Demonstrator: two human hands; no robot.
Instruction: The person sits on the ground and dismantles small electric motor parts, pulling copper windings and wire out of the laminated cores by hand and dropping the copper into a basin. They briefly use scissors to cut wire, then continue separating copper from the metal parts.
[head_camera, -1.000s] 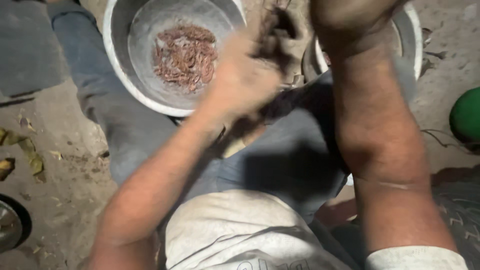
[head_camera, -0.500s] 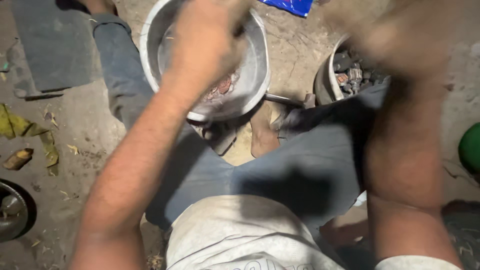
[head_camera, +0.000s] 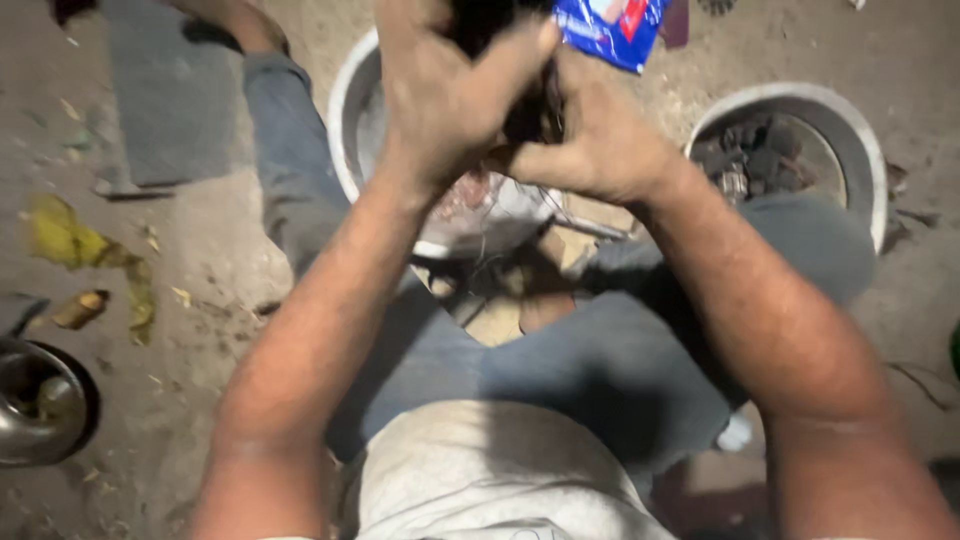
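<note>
In the head view, the person sat on the dirt floor (head_camera: 200, 240) with the legs in grey trousers (head_camera: 560, 370) stretched and bent in front. Both hands were raised together in the upper middle of the picture. The left hand (head_camera: 445, 95) was closed, with its fingers wrapped over a dark object (head_camera: 520, 110), and the thumb lay across toward the other hand. The right hand (head_camera: 600, 140) was also closed around the same dark object from the other side, so the two hands touched each other and pressed together around it. What kind of thing the dark object was, I could not tell, because the hands hid most of it.

Under the hands stood a metal basin (head_camera: 350, 110), between the person's legs, and inside it some reddish-brown scraps (head_camera: 465, 190) were visible, with thin wires near them. To the right, well apart from the first one, stood a second round basin (head_camera: 850, 130) with dark lumpy pieces (head_camera: 750, 150) in it. A blue packet (head_camera: 610, 30) lay at the top edge, just behind the hands. On the left side of the floor lay a flat grey mat (head_camera: 170, 110), some yellow leaves (head_camera: 70, 240), and a shiny metal bowl (head_camera: 35, 400) at the picture's edge.
</note>
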